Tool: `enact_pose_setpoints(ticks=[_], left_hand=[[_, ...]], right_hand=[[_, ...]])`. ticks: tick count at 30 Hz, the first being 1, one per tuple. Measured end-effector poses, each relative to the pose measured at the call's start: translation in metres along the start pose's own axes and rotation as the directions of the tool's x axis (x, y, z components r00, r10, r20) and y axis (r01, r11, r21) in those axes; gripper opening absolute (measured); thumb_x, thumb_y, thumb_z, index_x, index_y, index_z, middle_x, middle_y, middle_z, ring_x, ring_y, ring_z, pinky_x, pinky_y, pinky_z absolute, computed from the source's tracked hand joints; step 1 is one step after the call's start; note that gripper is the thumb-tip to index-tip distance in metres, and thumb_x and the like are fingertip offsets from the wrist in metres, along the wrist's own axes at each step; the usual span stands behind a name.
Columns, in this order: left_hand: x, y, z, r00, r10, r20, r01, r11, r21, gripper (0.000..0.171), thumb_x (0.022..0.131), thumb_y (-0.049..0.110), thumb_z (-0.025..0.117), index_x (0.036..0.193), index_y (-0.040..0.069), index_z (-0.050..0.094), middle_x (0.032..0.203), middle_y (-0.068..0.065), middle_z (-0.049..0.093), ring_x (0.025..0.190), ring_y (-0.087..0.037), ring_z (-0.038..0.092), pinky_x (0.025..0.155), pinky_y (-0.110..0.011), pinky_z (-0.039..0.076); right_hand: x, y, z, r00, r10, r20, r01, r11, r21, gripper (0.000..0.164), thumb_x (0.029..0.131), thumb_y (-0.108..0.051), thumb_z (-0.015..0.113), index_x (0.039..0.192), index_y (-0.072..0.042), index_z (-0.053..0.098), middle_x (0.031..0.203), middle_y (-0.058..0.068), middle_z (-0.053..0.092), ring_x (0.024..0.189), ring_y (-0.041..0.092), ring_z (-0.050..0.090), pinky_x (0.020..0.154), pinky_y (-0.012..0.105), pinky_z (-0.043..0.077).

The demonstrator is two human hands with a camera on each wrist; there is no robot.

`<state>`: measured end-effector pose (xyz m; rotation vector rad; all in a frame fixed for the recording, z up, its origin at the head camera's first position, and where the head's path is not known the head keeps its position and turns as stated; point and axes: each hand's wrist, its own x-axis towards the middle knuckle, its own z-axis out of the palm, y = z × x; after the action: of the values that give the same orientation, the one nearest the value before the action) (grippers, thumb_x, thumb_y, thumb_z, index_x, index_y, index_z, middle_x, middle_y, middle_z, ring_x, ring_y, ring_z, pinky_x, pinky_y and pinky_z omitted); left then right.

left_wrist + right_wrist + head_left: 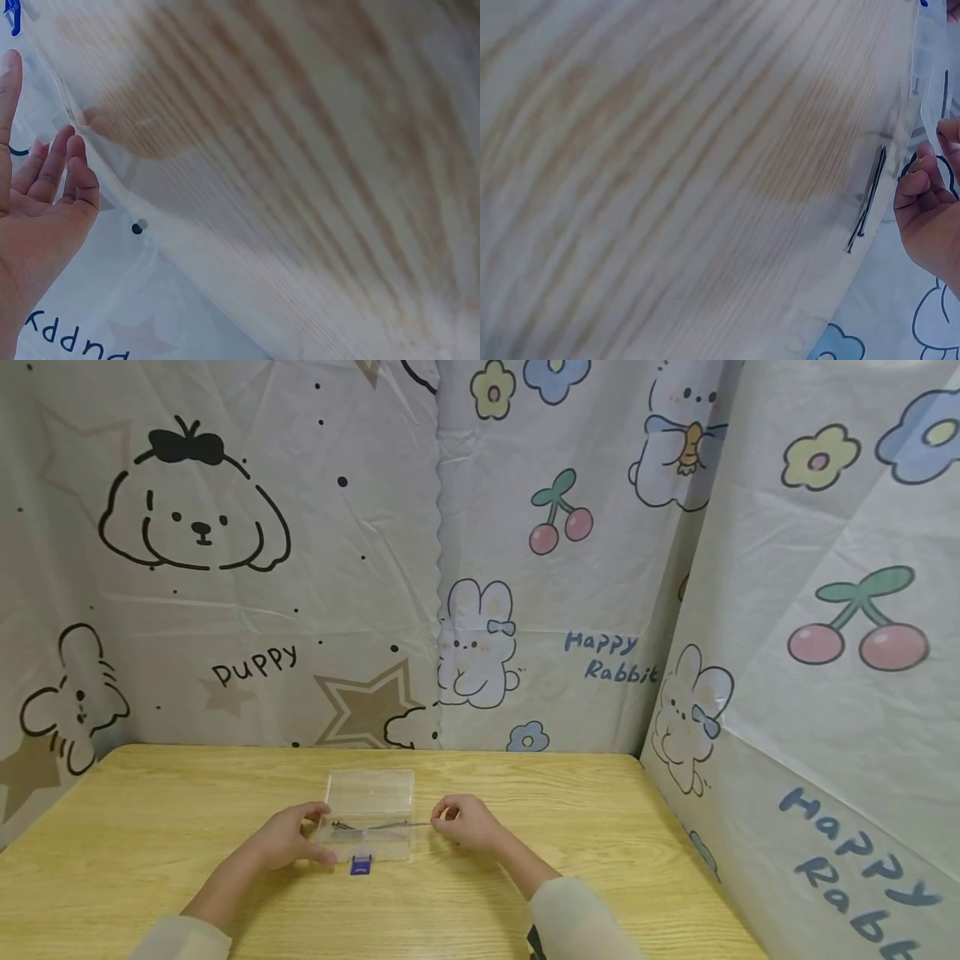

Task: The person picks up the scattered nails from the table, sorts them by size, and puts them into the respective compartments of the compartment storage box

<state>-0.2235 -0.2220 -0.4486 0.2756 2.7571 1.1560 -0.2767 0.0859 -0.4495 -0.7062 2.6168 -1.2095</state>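
A clear plastic box (390, 848) lies on the table with its lid (370, 792) swung back and a blue latch (361, 865) at its front. Inside are several long thin nails (341, 826). My left hand (288, 837) holds the box by its left end, thumb at the front corner and fingers farther back. Over the right end, my right hand (467, 823) pinches a thin nail (422, 823) between thumb and fingertips, its shaft pointing left into the box. The right wrist view shows more dark nails (867, 199) lying on the wood beside the right hand.
The wooden table (187, 777) has a pale yellow grain. Behind it and along the right hangs a printed cloth (360, 577) with puppies, rabbits, cherries and flowers, meeting the table's back edge.
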Motion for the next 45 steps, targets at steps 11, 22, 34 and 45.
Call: enact_pose_setpoints(ticks=[11, 22, 34, 45], left_hand=[[-0.001, 0.002, -0.001, 1.0, 0.006, 0.006, -0.006, 1.0, -0.009, 0.087, 0.063, 0.034, 0.084, 0.13, -0.006, 0.045, 0.122, -0.024, 0.052, 0.103, -0.038, 0.055, 0.086, -0.048, 0.048], [0.0, 0.002, 0.0, 1.0, -0.001, 0.001, 0.001, 1.0, -0.01, 0.087, 0.063, 0.033, 0.085, 0.13, -0.006, 0.045, 0.121, -0.023, 0.053, 0.101, -0.034, 0.055, 0.085, -0.046, 0.048], [0.0, -0.001, 0.001, 1.0, 0.0, -0.006, 0.0, 1.0, -0.006, 0.088, 0.062, 0.035, 0.085, 0.129, -0.005, 0.046, 0.12, -0.022, 0.053, 0.1, -0.034, 0.055, 0.084, -0.046, 0.049], [0.0, -0.001, 0.001, 1.0, 0.015, -0.008, -0.015, 1.0, 0.002, 0.088, 0.062, 0.036, 0.085, 0.129, -0.006, 0.046, 0.12, -0.023, 0.053, 0.1, -0.035, 0.056, 0.085, -0.048, 0.048]], right_hand=[[0.012, -0.01, 0.018, 0.999, 0.014, -0.029, -0.015, 1.0, -0.027, 0.008, 0.089, -0.018, 0.061, 0.089, -0.013, 0.068, 0.071, -0.005, 0.051, 0.061, 0.007, 0.042, 0.052, 0.019, 0.036], [0.018, -0.018, 0.03, 0.998, 0.035, -0.055, -0.035, 0.999, -0.012, 0.008, 0.088, -0.018, 0.061, 0.09, -0.012, 0.067, 0.064, -0.006, 0.048, 0.053, 0.005, 0.039, 0.047, 0.018, 0.034], [0.025, -0.019, 0.039, 0.997, 0.043, -0.063, -0.046, 0.998, -0.049, 0.01, 0.088, -0.021, 0.062, 0.089, -0.013, 0.069, 0.067, -0.005, 0.052, 0.054, 0.006, 0.042, 0.046, 0.02, 0.036], [0.02, -0.02, 0.032, 0.997, 0.063, -0.054, -0.064, 0.998, -0.015, 0.016, 0.089, -0.024, 0.063, 0.097, -0.013, 0.071, 0.076, -0.001, 0.054, 0.063, 0.009, 0.044, 0.052, 0.022, 0.038]])
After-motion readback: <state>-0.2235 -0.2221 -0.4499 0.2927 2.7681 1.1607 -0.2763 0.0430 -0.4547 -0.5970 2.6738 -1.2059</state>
